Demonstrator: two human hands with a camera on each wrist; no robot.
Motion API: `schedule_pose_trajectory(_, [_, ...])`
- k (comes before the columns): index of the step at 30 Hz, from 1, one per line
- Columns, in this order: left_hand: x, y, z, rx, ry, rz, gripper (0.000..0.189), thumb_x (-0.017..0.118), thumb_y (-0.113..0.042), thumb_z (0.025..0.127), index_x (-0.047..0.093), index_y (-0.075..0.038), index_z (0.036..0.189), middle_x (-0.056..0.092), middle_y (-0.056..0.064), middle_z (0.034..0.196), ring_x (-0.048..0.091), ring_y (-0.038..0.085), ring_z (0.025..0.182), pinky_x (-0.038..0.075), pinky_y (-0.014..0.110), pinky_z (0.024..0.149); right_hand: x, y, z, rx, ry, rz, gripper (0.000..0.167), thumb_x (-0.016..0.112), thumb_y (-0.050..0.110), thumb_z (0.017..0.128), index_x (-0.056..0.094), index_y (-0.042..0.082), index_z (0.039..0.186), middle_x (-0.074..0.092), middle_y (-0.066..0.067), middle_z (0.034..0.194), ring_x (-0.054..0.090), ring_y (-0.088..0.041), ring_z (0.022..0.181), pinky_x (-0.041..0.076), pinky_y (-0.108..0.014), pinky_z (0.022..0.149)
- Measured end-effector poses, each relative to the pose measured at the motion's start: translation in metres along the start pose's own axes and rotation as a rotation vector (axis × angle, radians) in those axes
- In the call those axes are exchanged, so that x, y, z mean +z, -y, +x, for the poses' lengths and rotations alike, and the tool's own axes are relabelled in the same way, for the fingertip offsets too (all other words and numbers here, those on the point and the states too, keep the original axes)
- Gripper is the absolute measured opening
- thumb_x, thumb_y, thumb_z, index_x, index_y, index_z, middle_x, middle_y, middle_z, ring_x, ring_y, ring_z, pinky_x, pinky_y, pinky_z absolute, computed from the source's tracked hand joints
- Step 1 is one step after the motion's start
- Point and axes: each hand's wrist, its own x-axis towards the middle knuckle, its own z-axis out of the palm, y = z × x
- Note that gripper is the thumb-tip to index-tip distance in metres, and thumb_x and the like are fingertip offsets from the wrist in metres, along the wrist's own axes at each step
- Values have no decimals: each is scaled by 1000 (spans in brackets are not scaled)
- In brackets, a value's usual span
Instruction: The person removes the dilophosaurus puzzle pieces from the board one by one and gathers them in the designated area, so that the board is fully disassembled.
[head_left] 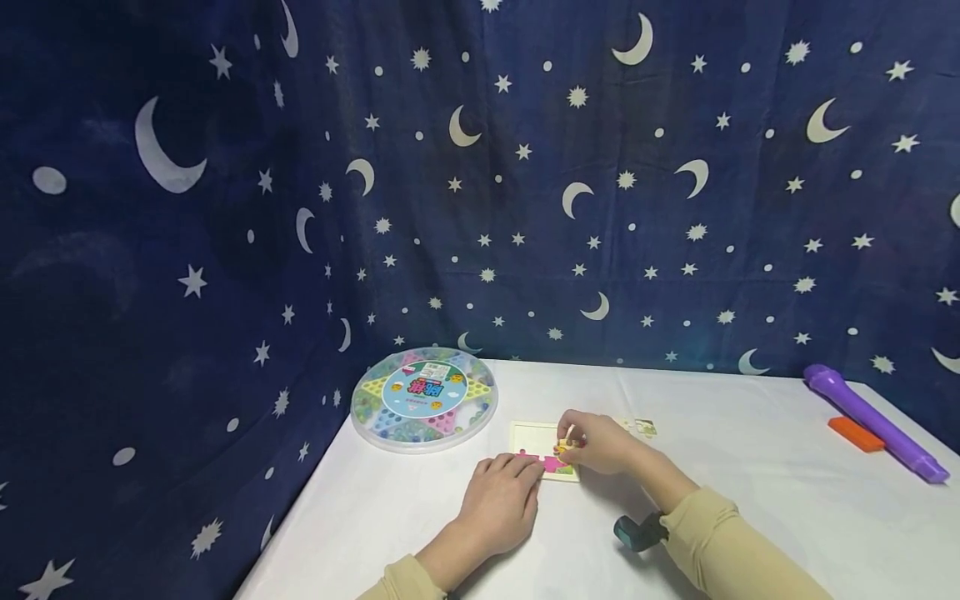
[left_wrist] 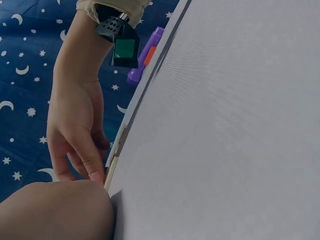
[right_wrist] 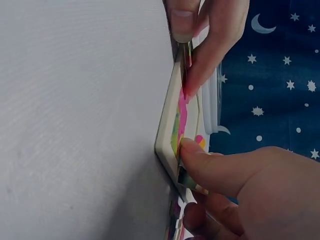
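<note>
A small cream jigsaw tray lies on the white table, with pink and green puzzle pieces along its near side. My left hand rests at the tray's near left corner, its fingers extended over the edge and a fingertip on the pink part. Over the tray's right side, my right hand pinches a yellow puzzle piece between thumb and fingers. The right wrist view shows the right thumb right at the tray's rim; the other fingers are partly hidden behind it.
Loose puzzle pieces lie beyond the right hand. A round, clear-lidded game box with coloured marbles stands at the back left. At the far right are an orange block and a purple microphone-shaped stick. A star-patterned curtain hangs behind the table.
</note>
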Motion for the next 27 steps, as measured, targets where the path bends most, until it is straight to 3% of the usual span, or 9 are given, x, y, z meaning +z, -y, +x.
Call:
schedule_pose_trajectory(4, [0,1,0,-2,31,-14,37,59,-30,102,65,-35,138,62,-4,138,54,21,127,45,50,100,2,-2,0,15,1,22,26,83,18,87,62,23,102,65,5,87,56,-16,77,48,-39,72])
schedule_pose_trajectory(7, [-1,2,0,3,29,-13,37,61,-30,100,67,-36,136,62,-5,138,54,21,127,45,49,100,2,-4,0,5,-15,33,25,82,15,88,65,25,104,63,4,85,56,-16,76,47,-39,72])
schedule_pose_trajectory(14, [2,3,-1,26,-108,-97,27,62,-23,98,75,-24,121,70,-7,127,63,20,119,48,47,97,-9,-11,-6,18,-58,124,23,82,19,88,70,18,107,68,-2,93,63,-20,84,53,-41,72])
schedule_pose_trajectory(17, [3,3,-2,26,-170,-112,22,64,-22,96,76,-21,115,73,-4,119,66,20,114,50,46,95,-15,-17,-11,40,-70,182,20,81,20,89,71,13,106,69,-3,87,64,-21,78,52,-37,65])
schedule_pose_trajectory(22, [4,3,-3,9,-191,-121,21,67,-23,95,78,-22,113,69,4,117,64,21,113,51,43,94,-21,-31,-21,92,-81,263,18,76,18,93,73,9,109,67,-3,76,61,-20,66,46,-33,56])
schedule_pose_trajectory(27, [3,4,-4,-43,-200,-144,21,69,-24,93,80,-25,112,67,8,120,61,24,115,51,43,93,-30,-43,-29,137,-88,268,18,68,17,98,74,8,112,67,-4,84,60,-21,73,46,-36,64])
